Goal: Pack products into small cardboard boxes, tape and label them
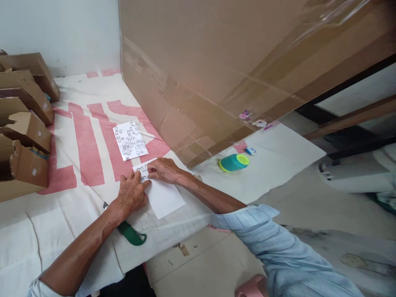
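Observation:
A white sheet of paper lies on the cloth-covered table before me, with small dark rectangular outlines near its far end. My left hand rests on the sheet's left edge, thumb and fingers apart. Close by, my right hand has its fingertips pinched together over the sheet's far end; what they hold, if anything, is hidden. Beyond both hands is a second white sheet covered with many similar small outlines; whether these are drawn or loose pieces I cannot tell. Under my left forearm lies a tool with a green handle, partly covered.
Open cardboard boxes stand along the left side. A large cardboard panel rises behind the right side of the table. A teal and yellow cylinder lies on the white surface at right, beside a small blue-and-white round item.

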`<state>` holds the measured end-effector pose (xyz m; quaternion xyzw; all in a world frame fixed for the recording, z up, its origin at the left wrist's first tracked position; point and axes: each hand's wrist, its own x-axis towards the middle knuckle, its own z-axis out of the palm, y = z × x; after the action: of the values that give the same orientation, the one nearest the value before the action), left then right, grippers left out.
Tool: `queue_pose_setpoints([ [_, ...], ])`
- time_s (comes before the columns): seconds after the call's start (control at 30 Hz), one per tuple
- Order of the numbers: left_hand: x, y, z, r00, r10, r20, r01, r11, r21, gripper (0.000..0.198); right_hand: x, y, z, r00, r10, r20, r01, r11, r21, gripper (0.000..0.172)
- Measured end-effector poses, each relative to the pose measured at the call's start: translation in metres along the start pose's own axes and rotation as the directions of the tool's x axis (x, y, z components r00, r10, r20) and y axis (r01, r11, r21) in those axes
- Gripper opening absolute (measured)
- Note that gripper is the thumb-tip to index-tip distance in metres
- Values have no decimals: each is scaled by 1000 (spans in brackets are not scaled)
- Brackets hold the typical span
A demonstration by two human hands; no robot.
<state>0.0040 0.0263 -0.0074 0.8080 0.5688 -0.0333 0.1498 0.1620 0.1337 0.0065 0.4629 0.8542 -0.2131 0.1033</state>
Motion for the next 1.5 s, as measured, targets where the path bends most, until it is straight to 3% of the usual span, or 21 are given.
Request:
queue_pose_setpoints([
  [0.57,-5,-1,-2,999,-6,-37,8,999,43,39,-5,-5,6,986,65,-154,-64,998,8,11],
  [0.87,-6,-1,-6,999,-19,-37,21,999,41,58,0,7,11,992,-82,-96,84,996,21,13],
  [1.03,-5,1,-7,999,-15,-32,17,999,51,52,3,15,10,985,-162,-63,164,986,23,14],
  [1.17,-1,2,-8,999,-32,-9,33,998,49,47,5,14,11,986,-152,-72,152,988,-3,15],
  [1.37,-1,5,-5,998,-47,-30,49,997,57,44,1,6,12,977,-75,-199,74,997,-14,12],
  [1.5,-5,7,-3,997,-41,-61,45,997,67,39,-10,8,10,924,-38,-380,49,999,21,17],
])
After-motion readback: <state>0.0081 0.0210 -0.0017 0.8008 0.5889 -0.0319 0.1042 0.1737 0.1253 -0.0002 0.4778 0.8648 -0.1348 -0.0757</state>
